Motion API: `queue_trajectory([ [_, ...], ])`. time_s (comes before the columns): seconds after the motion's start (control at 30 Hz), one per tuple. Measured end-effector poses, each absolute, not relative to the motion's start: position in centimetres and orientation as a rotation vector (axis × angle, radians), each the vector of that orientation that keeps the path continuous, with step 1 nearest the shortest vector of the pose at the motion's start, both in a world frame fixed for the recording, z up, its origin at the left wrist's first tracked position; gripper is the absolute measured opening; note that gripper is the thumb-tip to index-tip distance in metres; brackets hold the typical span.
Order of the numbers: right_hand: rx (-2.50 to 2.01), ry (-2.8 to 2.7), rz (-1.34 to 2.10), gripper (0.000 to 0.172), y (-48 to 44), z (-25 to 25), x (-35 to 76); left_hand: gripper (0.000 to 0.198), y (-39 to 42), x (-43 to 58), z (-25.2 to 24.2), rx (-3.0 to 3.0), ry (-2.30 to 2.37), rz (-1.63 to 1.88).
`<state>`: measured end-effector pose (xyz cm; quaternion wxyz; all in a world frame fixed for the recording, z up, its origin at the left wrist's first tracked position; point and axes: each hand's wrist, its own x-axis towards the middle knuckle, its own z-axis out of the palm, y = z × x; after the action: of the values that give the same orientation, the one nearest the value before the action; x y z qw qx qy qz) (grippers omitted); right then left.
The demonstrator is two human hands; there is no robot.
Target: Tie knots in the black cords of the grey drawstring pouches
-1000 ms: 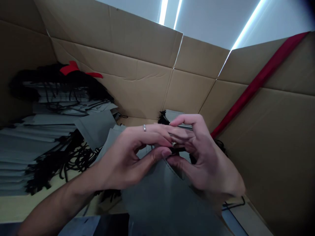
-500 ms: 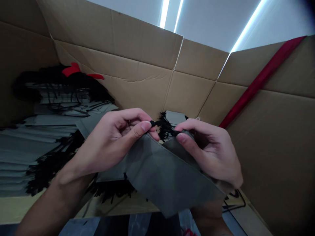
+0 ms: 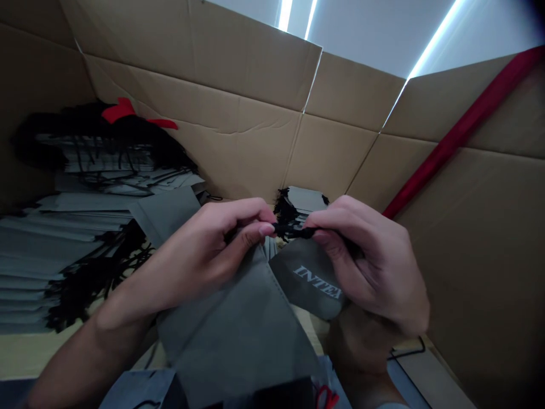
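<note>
A short length of black cord (image 3: 293, 230) is stretched between my two hands, with a thicker knot-like lump by the right fingertips. My left hand (image 3: 204, 255) pinches one end of it between thumb and forefinger. The other end is gripped the same way by my right hand (image 3: 378, 264). Below the left hand hangs a grey fabric pouch (image 3: 242, 335) with a stitched edge. A grey piece printed INTEX (image 3: 313, 281) hangs under the right fingers. Whether both grey parts belong to one pouch, I cannot tell.
Stacked grey pouches with black cords (image 3: 38, 250) fill the left side, with a red strip (image 3: 119, 111) on the rear pile. A smaller stack (image 3: 305, 199) stands behind my hands. Cardboard walls (image 3: 242, 136) enclose the back and right, crossed by a red band (image 3: 464, 133).
The grey fabric has swung left and down, and the INTEX print has come into view. My fingers still pinch the cord, now pulled straighter, and both hands have shifted slightly right.
</note>
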<state>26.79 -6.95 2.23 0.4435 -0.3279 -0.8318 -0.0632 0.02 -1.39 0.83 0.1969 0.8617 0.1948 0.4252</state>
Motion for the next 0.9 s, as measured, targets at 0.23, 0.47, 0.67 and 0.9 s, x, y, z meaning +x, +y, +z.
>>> queue_trajectory([
  [0.23,-0.804,-2.074,-0.229,0.014,-6.7,2.1,26.7,0.022,-1.5,0.0,1.1,2.448,0.529,1.251],
  [0.47,-0.781,-2.086,-0.284,0.014,-6.6,1.9,26.5,0.021,-1.7,0.1,1.3,2.477,0.553,1.252],
  [0.67,-0.776,-2.042,-0.242,0.014,-6.4,2.1,26.7,0.021,-1.4,0.2,1.0,2.397,0.571,1.27],
  [0.9,-0.701,-1.977,-0.057,0.019,-7.6,1.8,25.7,0.017,-2.2,1.4,0.2,2.226,0.56,1.433],
])
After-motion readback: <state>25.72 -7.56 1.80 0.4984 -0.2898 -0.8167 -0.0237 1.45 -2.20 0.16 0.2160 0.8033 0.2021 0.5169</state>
